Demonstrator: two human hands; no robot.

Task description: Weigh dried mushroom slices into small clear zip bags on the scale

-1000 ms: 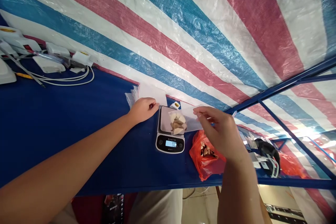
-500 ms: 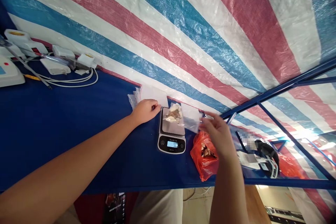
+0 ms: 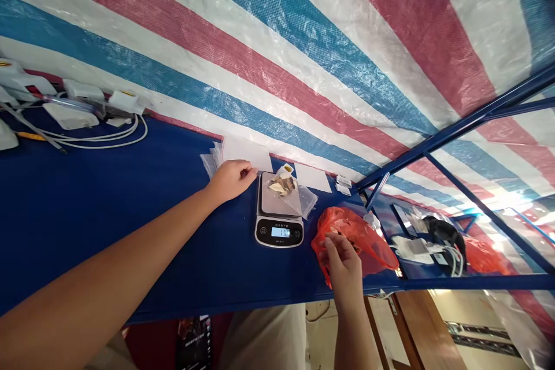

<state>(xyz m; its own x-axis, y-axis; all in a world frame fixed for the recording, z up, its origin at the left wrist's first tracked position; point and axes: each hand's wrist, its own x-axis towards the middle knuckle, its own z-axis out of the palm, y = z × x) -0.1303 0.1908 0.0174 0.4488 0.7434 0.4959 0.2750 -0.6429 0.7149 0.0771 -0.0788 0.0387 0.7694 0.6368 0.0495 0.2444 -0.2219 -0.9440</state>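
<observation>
A small digital scale (image 3: 280, 232) with a lit display stands on the blue table. On its plate lies a clear plastic bag (image 3: 284, 186) with pale and brown pieces inside, its loose end hanging over the right edge. Just left of the scale rests my left hand (image 3: 232, 180), fingers curled in; whether they hold anything is hidden. Over the open red plastic bag (image 3: 368, 237), right of the scale, is my right hand (image 3: 342, 254), thumb and finger pinched together on something I cannot make out.
Clear bags (image 3: 211, 160) and white paper (image 3: 247, 153) lie behind my left hand, another sheet (image 3: 313, 177) behind the scale. Plugs and cables (image 3: 99, 133) are at the far left. A blue metal frame (image 3: 433, 144) rises on the right; a phone (image 3: 194, 341) is below the table edge.
My right hand has left the clear bag and moved down to the red bag, which is spread wider. The clear bag now lies flatter on the scale. The view has shifted slightly.
</observation>
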